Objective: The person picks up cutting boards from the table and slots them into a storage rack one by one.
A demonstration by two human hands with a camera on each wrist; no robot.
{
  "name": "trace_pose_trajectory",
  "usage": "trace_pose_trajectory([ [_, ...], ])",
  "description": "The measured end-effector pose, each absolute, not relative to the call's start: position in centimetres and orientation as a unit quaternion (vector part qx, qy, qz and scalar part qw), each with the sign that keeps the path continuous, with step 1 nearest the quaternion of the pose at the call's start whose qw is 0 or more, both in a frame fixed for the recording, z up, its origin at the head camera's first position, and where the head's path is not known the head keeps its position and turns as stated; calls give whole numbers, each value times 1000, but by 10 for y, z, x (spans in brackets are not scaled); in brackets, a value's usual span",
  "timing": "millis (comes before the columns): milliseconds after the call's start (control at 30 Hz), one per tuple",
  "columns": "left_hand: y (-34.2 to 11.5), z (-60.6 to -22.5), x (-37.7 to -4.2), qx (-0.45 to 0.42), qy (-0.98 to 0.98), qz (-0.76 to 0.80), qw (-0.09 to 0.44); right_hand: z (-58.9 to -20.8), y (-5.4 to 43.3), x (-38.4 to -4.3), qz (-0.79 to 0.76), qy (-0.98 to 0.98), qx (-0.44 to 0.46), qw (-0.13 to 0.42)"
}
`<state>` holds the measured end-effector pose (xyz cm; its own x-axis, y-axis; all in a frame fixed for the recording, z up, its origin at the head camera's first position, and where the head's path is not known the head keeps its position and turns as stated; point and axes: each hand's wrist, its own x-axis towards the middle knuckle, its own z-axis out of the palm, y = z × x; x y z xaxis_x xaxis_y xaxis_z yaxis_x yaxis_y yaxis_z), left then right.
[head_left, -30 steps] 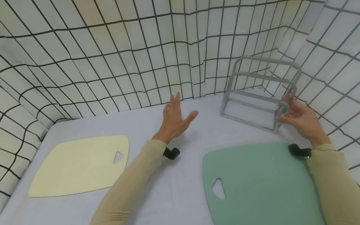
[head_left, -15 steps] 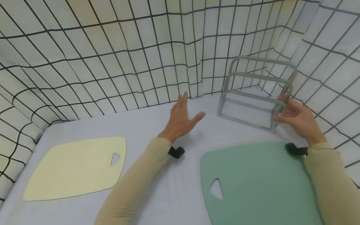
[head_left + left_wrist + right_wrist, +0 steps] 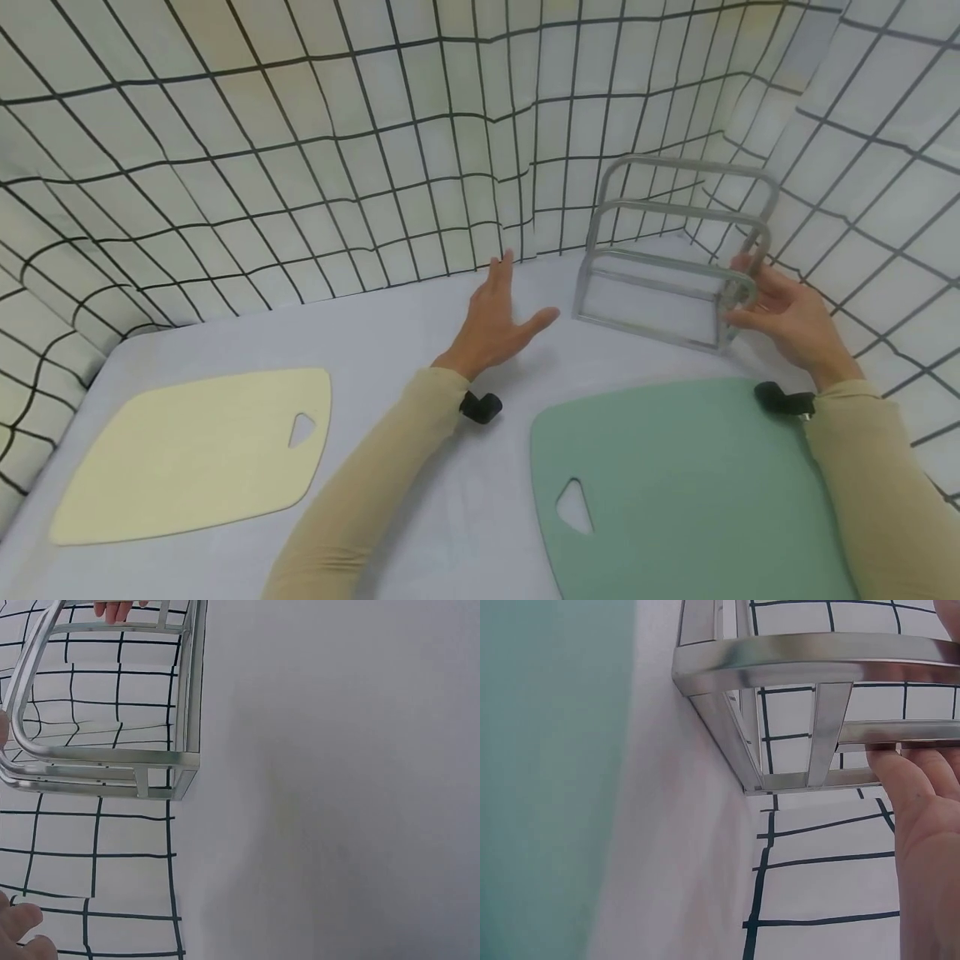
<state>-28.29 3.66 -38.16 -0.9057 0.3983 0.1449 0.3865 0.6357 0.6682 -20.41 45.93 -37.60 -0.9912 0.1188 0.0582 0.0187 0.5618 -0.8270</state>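
A grey metal rack (image 3: 678, 209) with three upright hoops stands on the white cloth at the back right. My right hand (image 3: 791, 317) holds its right side, thumb in front and fingers behind; in the right wrist view the fingertips (image 3: 889, 769) lie against a metal bar. To the left of the rack, my left hand (image 3: 495, 329) hovers with fingers spread, apart from it and holding nothing. Below the rack lies a green cutting board (image 3: 682, 475), its right edge partly under the right forearm. A pale yellow cutting board (image 3: 195, 450) lies flat at the left.
White cloth walls with a black grid (image 3: 420, 150) close off the back and both sides. The right wall (image 3: 862, 192) stands close beside the right hand. White cloth (image 3: 450, 517) shows between the two boards.
My left hand has moved to the right, closer to the rack. My right hand keeps its hold on the rack. The view has shifted slightly.
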Motion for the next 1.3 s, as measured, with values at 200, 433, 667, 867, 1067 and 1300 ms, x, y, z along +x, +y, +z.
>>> trace_pose_trajectory([
  [200, 45, -380, -284, 220, 900, 376, 20, -376, 460, -206, 463, -884, -40, 54],
  [433, 55, -381, -287, 244, 885, 395, 26, -375, 459, -205, 471, -880, -37, 53],
  [667, 69, -381, -289, 290, 877, 383, 9, -376, 459, -206, 467, -882, -37, 52],
  [867, 84, -376, -285, 303, 869, 392, 15, -378, 459, -206, 473, -879, -36, 47],
  [1067, 102, -372, -284, 296, 862, 411, 24, -378, 459, -203, 478, -877, -33, 45],
  [1300, 114, -371, -283, 282, 861, 423, 27, -376, 459, -206, 470, -881, -30, 48],
])
